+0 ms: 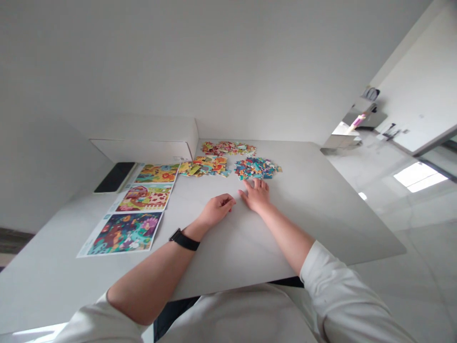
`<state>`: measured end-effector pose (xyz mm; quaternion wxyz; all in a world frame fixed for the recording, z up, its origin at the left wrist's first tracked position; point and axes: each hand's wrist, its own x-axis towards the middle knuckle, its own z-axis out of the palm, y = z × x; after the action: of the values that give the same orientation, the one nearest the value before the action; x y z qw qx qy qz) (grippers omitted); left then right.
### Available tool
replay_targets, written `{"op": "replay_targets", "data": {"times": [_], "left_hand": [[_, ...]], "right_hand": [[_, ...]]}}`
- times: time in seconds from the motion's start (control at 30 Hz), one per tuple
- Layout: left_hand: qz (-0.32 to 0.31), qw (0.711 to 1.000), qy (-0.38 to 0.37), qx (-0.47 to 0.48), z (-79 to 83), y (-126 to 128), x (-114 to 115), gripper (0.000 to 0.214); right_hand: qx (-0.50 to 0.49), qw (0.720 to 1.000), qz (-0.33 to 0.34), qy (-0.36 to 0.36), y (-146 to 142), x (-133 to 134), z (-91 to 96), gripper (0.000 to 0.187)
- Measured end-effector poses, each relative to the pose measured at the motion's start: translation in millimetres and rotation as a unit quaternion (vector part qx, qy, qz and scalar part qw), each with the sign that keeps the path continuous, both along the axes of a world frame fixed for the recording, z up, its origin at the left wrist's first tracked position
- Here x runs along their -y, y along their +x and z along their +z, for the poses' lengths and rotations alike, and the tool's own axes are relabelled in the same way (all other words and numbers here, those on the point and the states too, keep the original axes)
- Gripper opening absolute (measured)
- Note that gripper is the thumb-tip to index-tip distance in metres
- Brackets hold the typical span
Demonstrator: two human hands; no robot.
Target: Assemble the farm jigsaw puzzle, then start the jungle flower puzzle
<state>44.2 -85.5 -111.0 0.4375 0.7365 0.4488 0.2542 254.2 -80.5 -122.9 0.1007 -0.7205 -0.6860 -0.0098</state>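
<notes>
Left hand (217, 209) lies half-curled, apparently empty; right hand (255, 195) lies open, fingertips just short of the nearest puzzle pile (256, 168). Two more piles (205, 166) sit near the worktop (321, 214) far edge, none assembled; picture sheets (123, 233) lie left.

L hand (216, 210) curled, R hand (255, 195) splayed.

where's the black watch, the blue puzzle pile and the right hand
black watch (183, 239), head view, on the strap at the left wrist
blue puzzle pile (255, 168), head view, on the middle of the pile
right hand (255, 195), head view, on the back of the hand
</notes>
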Motion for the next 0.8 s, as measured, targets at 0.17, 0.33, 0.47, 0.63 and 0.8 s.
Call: {"op": "replay_targets", "data": {"times": [0.17, 0.33, 0.47, 0.63, 0.8], "left_hand": [[-0.001, 1.0, -0.007, 0.005, 0.0, -1, 0, 0.034], [-0.014, 0.999, -0.037, 0.022, -0.3, -3, -1, 0.036], [-0.012, 0.998, -0.053, 0.034, -0.8, -4, -1, 0.036], [-0.014, 0.997, -0.06, 0.047, -1.5, -4, 0, 0.037], [-0.021, 0.996, -0.071, 0.053, -0.8, -6, 2, 0.038]], "right_hand": [[-0.01, 1.0, 0.01, 0.012, 0, 0, -1.0, 0.063], [-0.098, 0.991, 0.014, 0.092, 34, -12, -2.2, 0.043], [-0.129, 0.979, -0.061, 0.143, 88, -33, 6.7, 0.039], [-0.105, 0.986, -0.071, 0.107, 121, -51, 8.7, 0.045], [-0.077, 0.991, -0.048, 0.094, 113, -51, 2.6, 0.049]]}}
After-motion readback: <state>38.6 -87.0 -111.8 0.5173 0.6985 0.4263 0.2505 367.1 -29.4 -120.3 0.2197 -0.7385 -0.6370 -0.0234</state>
